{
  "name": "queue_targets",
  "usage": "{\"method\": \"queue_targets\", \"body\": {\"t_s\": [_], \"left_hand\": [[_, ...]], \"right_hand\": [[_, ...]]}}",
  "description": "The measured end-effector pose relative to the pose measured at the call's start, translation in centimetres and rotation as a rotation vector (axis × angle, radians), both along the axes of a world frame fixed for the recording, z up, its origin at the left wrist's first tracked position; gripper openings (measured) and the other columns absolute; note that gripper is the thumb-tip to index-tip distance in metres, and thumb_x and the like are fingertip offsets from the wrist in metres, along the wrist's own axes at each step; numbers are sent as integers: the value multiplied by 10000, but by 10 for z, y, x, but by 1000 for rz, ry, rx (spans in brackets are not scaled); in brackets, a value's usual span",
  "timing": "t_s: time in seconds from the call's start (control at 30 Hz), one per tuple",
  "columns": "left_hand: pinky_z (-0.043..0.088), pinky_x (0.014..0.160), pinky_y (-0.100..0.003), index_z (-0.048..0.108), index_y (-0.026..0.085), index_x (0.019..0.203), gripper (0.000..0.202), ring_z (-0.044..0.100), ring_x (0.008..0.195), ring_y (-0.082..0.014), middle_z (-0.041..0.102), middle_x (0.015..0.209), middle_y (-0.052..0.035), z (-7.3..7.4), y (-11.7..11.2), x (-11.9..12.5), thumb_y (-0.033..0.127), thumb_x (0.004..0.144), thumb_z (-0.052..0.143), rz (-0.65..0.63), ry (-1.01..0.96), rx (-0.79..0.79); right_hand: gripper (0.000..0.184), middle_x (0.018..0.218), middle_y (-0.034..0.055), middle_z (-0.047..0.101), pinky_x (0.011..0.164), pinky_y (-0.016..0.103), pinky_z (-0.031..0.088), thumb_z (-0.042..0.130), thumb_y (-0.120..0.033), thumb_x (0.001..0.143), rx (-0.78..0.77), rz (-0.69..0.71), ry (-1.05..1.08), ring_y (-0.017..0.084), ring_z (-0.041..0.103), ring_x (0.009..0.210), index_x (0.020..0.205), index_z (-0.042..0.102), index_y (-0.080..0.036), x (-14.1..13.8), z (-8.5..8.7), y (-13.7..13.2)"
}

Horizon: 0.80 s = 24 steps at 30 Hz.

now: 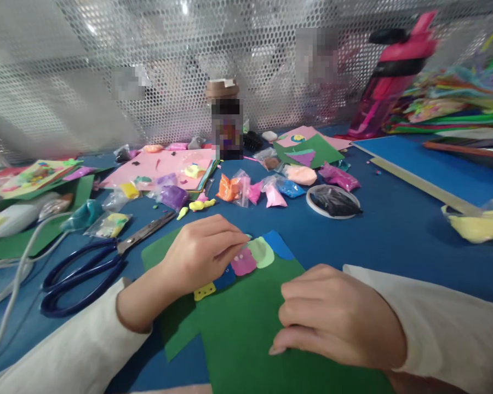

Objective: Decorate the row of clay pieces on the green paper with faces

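Note:
A green felt sheet (250,323) lies on the blue table in front of me. Flat clay shapes sit on its far part: a pink one (243,262), a light green one (262,251), a blue one (277,242) and a small yellow one (204,291). My left hand (199,254) rests on the sheet with its fingers pressed together, fingertips touching the clay shapes near the light green piece. My right hand (332,314) lies curled on the sheet's near right part, fingers closed and pressing the felt down.
Blue-handled scissors (86,268) lie to the left. Beyond the sheet are several small bags of coloured clay (250,189), a round lid holding black clay (333,201), pink paper (164,164), a cup (225,117) and a pink bottle (394,71). A mesh wall stands behind.

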<state>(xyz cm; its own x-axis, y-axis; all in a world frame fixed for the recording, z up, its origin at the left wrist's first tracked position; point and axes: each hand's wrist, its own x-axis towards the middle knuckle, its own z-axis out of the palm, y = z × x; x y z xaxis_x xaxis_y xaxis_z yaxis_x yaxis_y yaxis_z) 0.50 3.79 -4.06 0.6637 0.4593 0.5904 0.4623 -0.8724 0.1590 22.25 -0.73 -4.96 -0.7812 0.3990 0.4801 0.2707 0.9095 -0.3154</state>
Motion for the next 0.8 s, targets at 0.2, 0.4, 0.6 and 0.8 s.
{"method": "queue_targets", "body": {"t_s": [0.2,0.4,0.6,0.8], "left_hand": [[473,651,-230,619,158,830,80,567,723,-104,643,799,-18,0,-1,0,113,764,619,-12,15,3],[447,693,-284,633,185,827,51,561,751,-126,643,817,-15,-1,-1,1,170,783,612,11,131,15],[418,701,-295,630,195,848,75,534,754,-129,623,836,-24,-1,-2,0,165,810,572,42,211,10],[397,709,-310,629,216,885,101,507,779,-141,589,900,-35,-4,-2,0,207,828,546,82,225,-17]], "right_hand": [[328,510,-56,460,479,268,272,544,-339,849,15,-10,-26,96,433,469,570,516,-168,1,-2,1],[290,521,-62,455,487,271,271,605,-328,806,5,-29,-76,98,428,478,577,512,-176,2,-2,-1],[268,518,-59,472,457,274,255,639,-326,779,-52,-4,-125,95,422,469,574,550,-178,0,5,2],[319,498,-54,483,433,291,228,554,-285,847,-99,-46,-144,101,418,454,544,540,-188,0,3,-2]]}}
